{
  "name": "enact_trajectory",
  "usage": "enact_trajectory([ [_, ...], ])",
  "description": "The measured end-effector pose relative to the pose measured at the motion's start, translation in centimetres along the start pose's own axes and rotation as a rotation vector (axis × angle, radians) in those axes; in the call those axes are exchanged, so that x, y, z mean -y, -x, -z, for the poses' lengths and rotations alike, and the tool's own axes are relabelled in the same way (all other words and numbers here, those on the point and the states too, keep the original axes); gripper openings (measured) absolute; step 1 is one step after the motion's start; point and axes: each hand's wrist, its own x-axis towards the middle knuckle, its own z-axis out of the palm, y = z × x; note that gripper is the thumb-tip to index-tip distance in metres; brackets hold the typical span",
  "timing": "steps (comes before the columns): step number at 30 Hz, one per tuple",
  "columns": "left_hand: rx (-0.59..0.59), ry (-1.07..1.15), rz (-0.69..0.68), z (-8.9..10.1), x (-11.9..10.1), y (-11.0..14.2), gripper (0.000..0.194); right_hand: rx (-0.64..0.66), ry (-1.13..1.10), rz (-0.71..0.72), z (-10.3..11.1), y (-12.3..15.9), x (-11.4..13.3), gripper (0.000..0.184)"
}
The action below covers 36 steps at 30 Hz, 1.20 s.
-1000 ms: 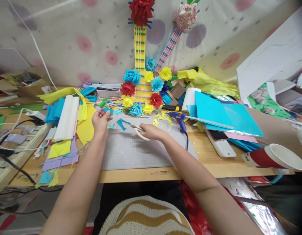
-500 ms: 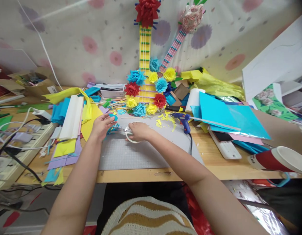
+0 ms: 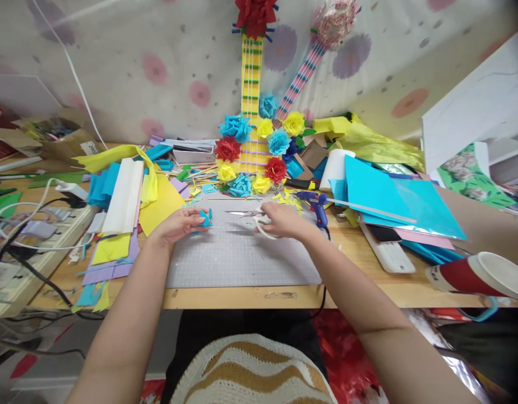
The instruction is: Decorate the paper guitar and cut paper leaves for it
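Probably light and soft, the blue paper would crease or tear under a hard squeeze, so a gentle pinch at its edge should suit it. The left hand grasps it in the fingers, over the left part of the grey mat. The right hand grips the scissors by their white handles, blades pointing toward the paper but apart from it. The mat lies on a cluttered wooden bench, a glue gun near its far right corner; a flower-patterned sheet hangs behind.
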Motion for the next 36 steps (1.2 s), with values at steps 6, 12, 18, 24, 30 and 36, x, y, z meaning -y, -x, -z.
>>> enact_trajectory([
  [6,-0.003,0.033,-0.041,-0.5,-0.6,-0.1,0.029,0.021,0.000,-0.509,-1.1,3.1,-4.5,0.033],
  [12,-0.079,0.183,-0.307,-5.0,1.4,-3.6,0.030,-0.035,-0.015,-0.732,-3.5,3.4,-5.3,0.045],
  [18,-0.342,-0.019,-0.455,-2.7,2.9,-4.3,0.042,-0.139,0.030,-0.682,-4.6,3.5,-4.7,0.039],
  [24,-0.483,-0.038,-0.499,2.8,2.4,-1.4,0.028,-0.242,0.078,-0.604,-5.1,3.6,-4.8,0.025],
  [30,-0.570,-0.013,-0.498,3.2,1.3,0.0,0.027,-0.274,0.068,-0.607,-5.4,3.4,-4.6,0.025],
  [36,-0.529,0.091,-0.400,-2.6,0.2,-1.7,0.035,-0.297,0.087,-0.573,-4.2,3.4,-4.4,0.027],
])
